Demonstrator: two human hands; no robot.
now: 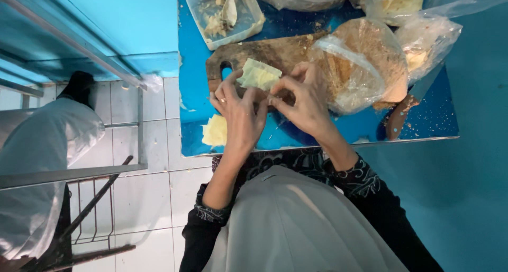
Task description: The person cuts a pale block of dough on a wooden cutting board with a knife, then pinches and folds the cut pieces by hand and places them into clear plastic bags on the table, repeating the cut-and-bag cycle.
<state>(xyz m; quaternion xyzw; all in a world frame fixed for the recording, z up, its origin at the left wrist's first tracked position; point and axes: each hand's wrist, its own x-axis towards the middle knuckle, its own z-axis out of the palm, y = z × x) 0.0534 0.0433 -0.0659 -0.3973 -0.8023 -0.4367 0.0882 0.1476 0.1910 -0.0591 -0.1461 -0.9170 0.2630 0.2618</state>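
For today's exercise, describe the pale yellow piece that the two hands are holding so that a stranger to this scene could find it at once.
Start at the blue table top, then find the dark brown wooden cutting board lying on it. Above the board, the left hand and right hand pinch a pale yellow folded square wrapper. Unlike the similar pale yellow piece at the table's near edge, this one is lifted between fingertips.
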